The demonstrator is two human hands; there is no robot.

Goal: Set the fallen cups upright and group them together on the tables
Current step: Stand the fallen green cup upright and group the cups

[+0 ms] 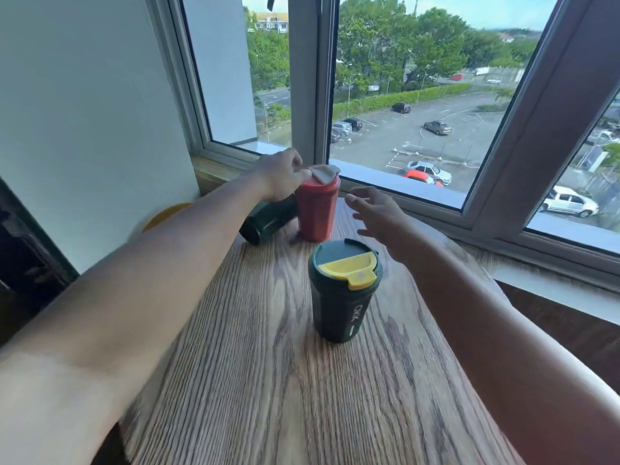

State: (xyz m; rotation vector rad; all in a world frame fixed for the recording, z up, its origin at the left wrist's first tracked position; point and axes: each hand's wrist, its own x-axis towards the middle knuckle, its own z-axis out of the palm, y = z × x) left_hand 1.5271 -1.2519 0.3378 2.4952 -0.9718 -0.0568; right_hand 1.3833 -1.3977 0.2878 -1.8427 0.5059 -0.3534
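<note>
On the wooden worktop [255, 380], from left: the left hand [280, 174] reaches forward, arm outstretched, fingers pinched on the pale lid flap of the red cup [317, 209], which stands upright. Beneath that hand a dark green cup [265, 219] lies tipped, base toward the camera, long axis running away to the right. Nearer, a second green cup [342, 297] with a yellow lid stands upright. The right hand [379, 216] hovers beside the red cup, fingers spread, holding nothing.

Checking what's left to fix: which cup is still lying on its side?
The dark green cup at the table's far left, partly hidden behind the left hand. The red cup and the yellow-lidded green cup stand upright.
</note>
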